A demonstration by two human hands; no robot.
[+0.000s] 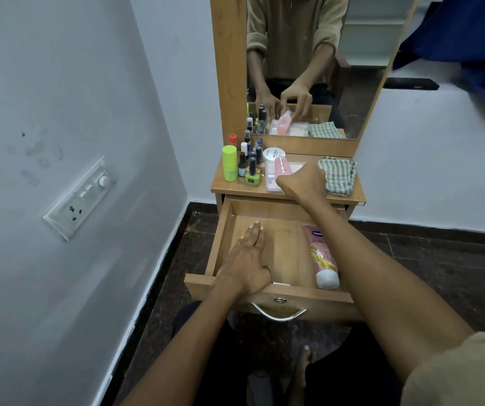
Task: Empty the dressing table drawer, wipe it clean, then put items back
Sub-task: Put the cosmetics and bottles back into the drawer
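The drawer (pixel 267 294) stands pulled out under the tabletop (pixel 235 190). The left hand (pixel 248 259) lies flat inside it, fingers straight and together on the bare wood, wrist at the front edge. A pink tube (pixel 321 256) lies along the drawer's right side, well apart from that hand, partly under the right forearm. The right hand (pixel 302 181) reaches up over the tabletop, fingers curled around a pink bottle (pixel 282 167) above a clear box (pixel 273 180). A striped cloth (pixel 339 175) sits just beside it; small bottles (pixel 248 162) crowd the left.
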